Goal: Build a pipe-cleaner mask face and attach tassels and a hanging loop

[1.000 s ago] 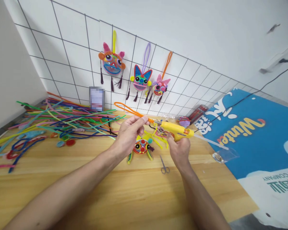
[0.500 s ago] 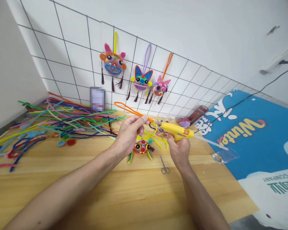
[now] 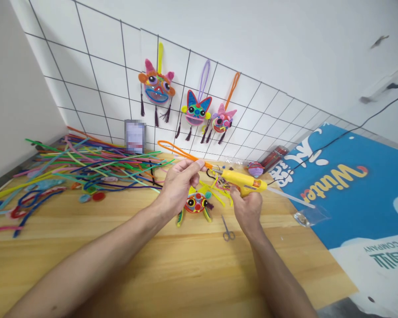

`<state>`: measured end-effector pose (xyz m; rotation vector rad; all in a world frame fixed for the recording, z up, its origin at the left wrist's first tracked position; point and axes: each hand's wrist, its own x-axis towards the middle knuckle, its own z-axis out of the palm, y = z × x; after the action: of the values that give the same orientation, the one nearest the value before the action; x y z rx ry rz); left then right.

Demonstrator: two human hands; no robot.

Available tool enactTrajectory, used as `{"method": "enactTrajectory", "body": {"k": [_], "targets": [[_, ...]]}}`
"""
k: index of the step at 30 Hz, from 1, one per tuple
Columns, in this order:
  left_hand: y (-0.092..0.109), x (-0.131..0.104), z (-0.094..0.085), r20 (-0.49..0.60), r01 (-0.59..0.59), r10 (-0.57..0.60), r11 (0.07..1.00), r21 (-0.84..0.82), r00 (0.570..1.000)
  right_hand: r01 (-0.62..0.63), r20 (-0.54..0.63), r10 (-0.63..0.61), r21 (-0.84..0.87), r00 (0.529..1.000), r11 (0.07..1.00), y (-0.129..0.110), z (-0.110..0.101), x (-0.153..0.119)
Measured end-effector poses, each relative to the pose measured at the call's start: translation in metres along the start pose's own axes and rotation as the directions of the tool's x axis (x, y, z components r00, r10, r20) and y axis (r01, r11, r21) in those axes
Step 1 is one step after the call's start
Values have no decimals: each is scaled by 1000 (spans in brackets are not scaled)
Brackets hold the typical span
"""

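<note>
Between its thumb and fingers, my left hand (image 3: 181,183) pinches an orange pipe cleaner (image 3: 179,151) bent into a long loop. The loop points up and left, and its joined ends stick out to the right of my fingertips. My right hand (image 3: 247,207) is wrapped round the handle of a yellow hot glue gun (image 3: 242,179). The gun's nozzle is at the pipe cleaner's ends; whether they touch I cannot tell. Below my left hand lies a colourful face ornament (image 3: 196,203) with yellow and green legs, partly covered by that hand. Small scissors (image 3: 228,232) rest on the table nearby.
A heap of pipe cleaners (image 3: 109,163) spreads over the left of the wooden table (image 3: 146,274). Three finished face ornaments hang on the wire grid (image 3: 101,90). A black cord (image 3: 348,128) runs from the glue gun to the wall. A small plastic bag (image 3: 310,216) lies at the right.
Almost nothing differs. The glue gun has shifted very slightly, while my left hand and the orange loop stay in place.
</note>
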<state>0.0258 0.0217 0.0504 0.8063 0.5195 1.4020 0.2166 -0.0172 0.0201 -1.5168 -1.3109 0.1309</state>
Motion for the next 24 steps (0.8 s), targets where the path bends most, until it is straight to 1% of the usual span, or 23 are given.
{"method": "enactTrajectory", "body": {"k": [7, 12, 15, 20, 24], "targets": [[1, 0, 1, -6, 1, -1, 1000, 4, 1000, 0, -16, 0, 13, 1000, 1000, 2, 1, 0], [0, -1, 0, -6, 4, -3, 1000, 2, 1000, -12, -22, 12, -22, 1000, 1000, -2, -2, 0], [-1, 0, 0, -5, 5, -5, 1000, 5, 1000, -2, -32, 1, -30, 999, 1000, -1, -2, 0], [-1, 1, 0, -6, 8, -8, 1000, 15, 1000, -21, -55, 19, -36, 998, 999, 0, -2, 1], [0, 1, 1, -14, -2, 2, 1000, 31, 1000, -1, -37, 0, -35, 999, 999, -1, -3, 1]]}}
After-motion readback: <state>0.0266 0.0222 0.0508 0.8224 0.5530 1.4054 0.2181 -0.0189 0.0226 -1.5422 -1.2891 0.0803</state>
